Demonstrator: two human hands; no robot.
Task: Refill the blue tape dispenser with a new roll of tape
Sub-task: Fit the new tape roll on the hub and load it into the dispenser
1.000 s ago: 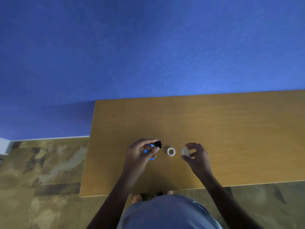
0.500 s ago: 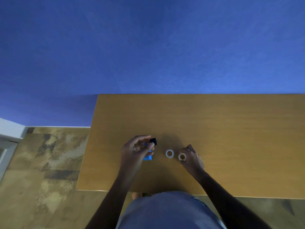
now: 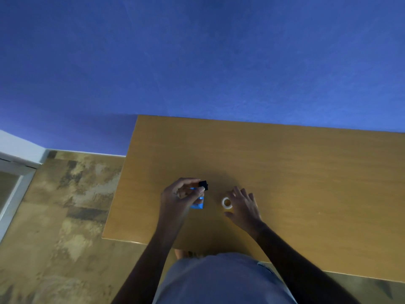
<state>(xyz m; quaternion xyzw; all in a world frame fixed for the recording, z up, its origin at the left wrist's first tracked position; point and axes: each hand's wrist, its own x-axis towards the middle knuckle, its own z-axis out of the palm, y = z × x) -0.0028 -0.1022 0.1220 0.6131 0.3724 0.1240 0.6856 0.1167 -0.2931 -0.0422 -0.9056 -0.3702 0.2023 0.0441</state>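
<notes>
Wooden table (image 3: 285,172) against a blue wall (image 3: 197,62) is being used as the work surface. Blue tape dispenser (image 3: 197,205) is being held in the curled left hand (image 3: 177,197), its black end (image 3: 203,185) projecting past the fingertips, probably to steady it for loading. A white tape roll (image 3: 226,202) is lying flat just inside the right hand (image 3: 243,207), whose fingers are being spread over it (contact cannot be told), nothing yet gripped.

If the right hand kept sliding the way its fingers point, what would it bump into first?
The right hand points up and left across the table, with the tape roll right at its fingertips. The roll would likely be met first; whether they already touch is unclear.
</notes>
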